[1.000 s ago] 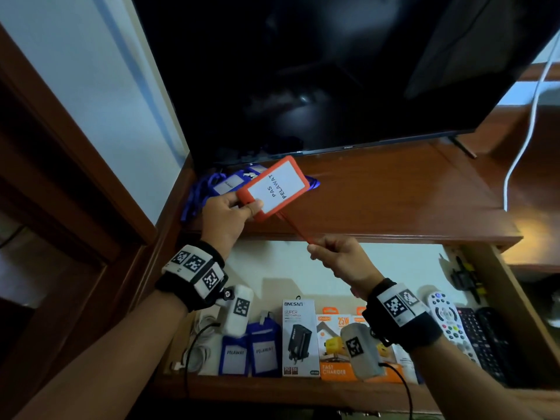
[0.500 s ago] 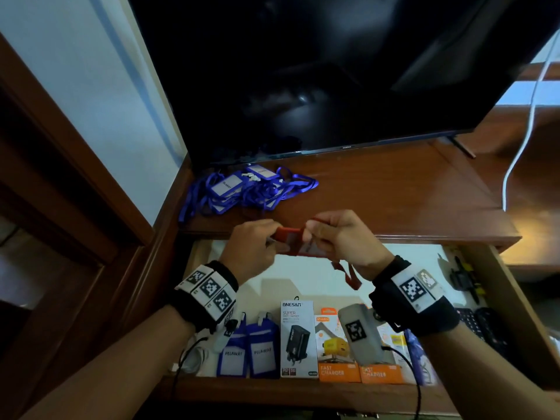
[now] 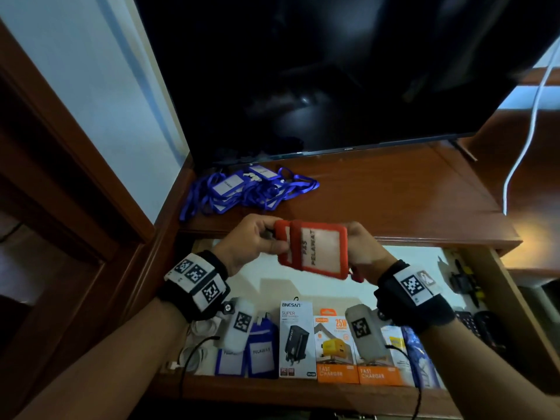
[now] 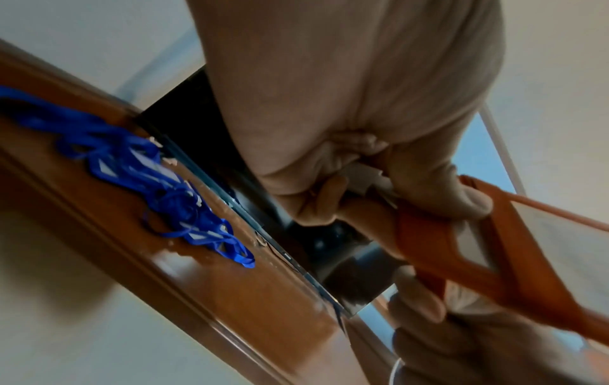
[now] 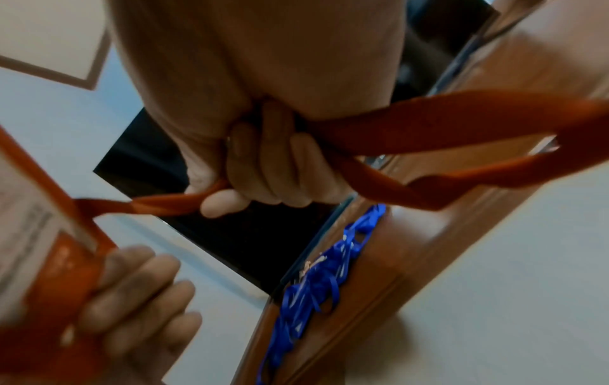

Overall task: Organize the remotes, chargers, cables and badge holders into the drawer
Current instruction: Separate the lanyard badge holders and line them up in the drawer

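Note:
I hold a red badge holder with a white "PAS PELAWAT" card between both hands, above the back of the open drawer. My left hand pinches its left edge, where the red lanyard is wrapped across it. My right hand grips the right edge. In the right wrist view its fingers curl round the lanyard. In the left wrist view, thumb and fingers pinch the holder. A tangle of blue badge holders lies on the cabinet top.
In the drawer stand two blue badge holders, a white charger box, orange charger boxes, white cables at left and dark remotes at right. A TV stands on the cabinet top. A white cord hangs at right.
The red holder came down from over the cabinet top to above the drawer. My right hand, which pulled the lanyard taut, has closed in and now grips the holder's right edge.

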The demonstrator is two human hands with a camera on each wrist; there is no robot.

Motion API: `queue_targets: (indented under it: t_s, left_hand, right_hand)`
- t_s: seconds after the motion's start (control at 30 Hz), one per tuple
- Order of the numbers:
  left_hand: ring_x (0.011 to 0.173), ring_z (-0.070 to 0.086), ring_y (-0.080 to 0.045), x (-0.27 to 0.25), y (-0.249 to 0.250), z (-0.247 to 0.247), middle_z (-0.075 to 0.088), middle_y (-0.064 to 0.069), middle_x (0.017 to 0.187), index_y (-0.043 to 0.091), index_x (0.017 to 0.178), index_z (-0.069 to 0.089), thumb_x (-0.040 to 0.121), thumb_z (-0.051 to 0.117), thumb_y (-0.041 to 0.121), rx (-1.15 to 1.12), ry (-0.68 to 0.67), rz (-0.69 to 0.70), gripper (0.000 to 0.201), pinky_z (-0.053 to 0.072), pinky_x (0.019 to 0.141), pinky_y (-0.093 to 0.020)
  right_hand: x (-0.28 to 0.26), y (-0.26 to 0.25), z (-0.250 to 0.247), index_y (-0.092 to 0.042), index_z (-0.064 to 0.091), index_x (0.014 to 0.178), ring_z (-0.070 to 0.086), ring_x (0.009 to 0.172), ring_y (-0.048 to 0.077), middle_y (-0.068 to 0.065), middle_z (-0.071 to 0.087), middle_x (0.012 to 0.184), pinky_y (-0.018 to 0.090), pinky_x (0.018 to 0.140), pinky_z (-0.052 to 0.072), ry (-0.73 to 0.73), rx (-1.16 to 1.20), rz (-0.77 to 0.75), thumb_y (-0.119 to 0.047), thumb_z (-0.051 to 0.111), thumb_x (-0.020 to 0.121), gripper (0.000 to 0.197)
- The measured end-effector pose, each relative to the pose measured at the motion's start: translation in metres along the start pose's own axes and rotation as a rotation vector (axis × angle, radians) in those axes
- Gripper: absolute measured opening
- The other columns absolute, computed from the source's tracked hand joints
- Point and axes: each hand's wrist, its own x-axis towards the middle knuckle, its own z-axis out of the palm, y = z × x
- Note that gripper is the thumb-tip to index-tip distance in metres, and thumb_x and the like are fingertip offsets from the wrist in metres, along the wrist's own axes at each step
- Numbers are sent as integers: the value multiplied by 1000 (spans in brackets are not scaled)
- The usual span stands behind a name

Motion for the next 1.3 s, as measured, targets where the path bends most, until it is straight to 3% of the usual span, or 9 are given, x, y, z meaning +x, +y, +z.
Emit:
queue_targets:
  t_s: [0.13, 0.37, 0.53, 0.63, 0.73, 0.87, 1.0, 1.1, 1.3]
  left_hand:
    - [80, 68, -14, 8, 0, 9, 73, 0, 81, 14, 84, 72, 72, 71, -1, -199, 277, 27, 19, 56, 75, -27]
    - [76, 64, -2, 13, -4, 13, 69, 5, 84, 17, 90, 69, 82, 68, 6, 5, 666, 15, 14, 50, 73, -16]
    - [67, 60, 6, 1, -12, 11, 65, 5, 75, 9, 87, 67, 78, 73, 5, 464, 534, 110, 11, 46, 64, -8]
    - [73, 60, -8, -6, -14, 9, 62, 4, 75, 13, 88, 66, 81, 72, 12, 746, 371, 64, 10, 50, 69, -20]
    - [69, 56, 4, -11, -15, 6, 61, 8, 77, 13, 89, 65, 82, 70, 13, 891, 187, 6, 9, 40, 62, -8]
    - [85, 58, -13, -13, -19, 2, 66, 2, 92, 13, 92, 66, 80, 72, 18, 1095, -151, -77, 14, 44, 69, -25]
    - [76, 57, -6, -16, -21, 1, 66, 2, 83, 13, 82, 63, 79, 72, 11, 928, -258, -71, 9, 49, 70, -27]
    - [67, 55, 4, -18, -17, -3, 60, 9, 74, 17, 81, 63, 80, 69, 1, 612, -133, -53, 17, 42, 64, -9]
    - [75, 53, -7, -16, -16, 10, 54, -6, 80, -1, 91, 61, 75, 62, 8, 67, 124, 47, 18, 47, 70, -18]
  right_hand:
    - [-6, 2, 19, -9, 50, 58, 20, 32, 13, 6, 28, 49, 14, 35, 19, 28, 104, 63, -13, 44, 98, 40]
    - [-16, -4, 41, -9, 51, 64, 23, 36, 6, -4, 29, 45, 15, 35, 19, -55, 122, 9, -27, 36, 101, 44]
    - [-16, -10, 43, -12, 59, 65, 36, 44, 3, -6, 41, 54, 15, 45, 29, -134, -169, -98, -5, 51, 89, 26]
    - [-14, -14, 36, -13, 61, 68, 41, 42, 0, -6, 44, 55, 11, 44, 30, -176, -346, -154, -6, 53, 91, 25]
    - [-7, -11, 29, -17, 55, 61, 44, 50, 5, -2, 51, 59, 20, 53, 34, -154, -511, -234, -13, 58, 90, 29]
    - [-1, -4, 26, -19, 55, 55, 45, 50, 5, -8, 51, 55, 20, 52, 34, -137, -545, -248, -20, 61, 89, 35]
    - [1, -1, 25, -5, 65, 65, 44, 46, 3, -9, 56, 55, 20, 51, 38, -195, -406, -196, -19, 60, 90, 29]
    - [5, 4, 23, -10, 55, 60, 37, 43, 3, -11, 46, 47, 17, 46, 33, -192, -135, -144, -16, 55, 94, 34]
    - [8, -2, 18, -11, 61, 74, 58, 54, 14, 2, 61, 63, 23, 51, 49, -341, 349, -154, -24, 70, 71, 17]
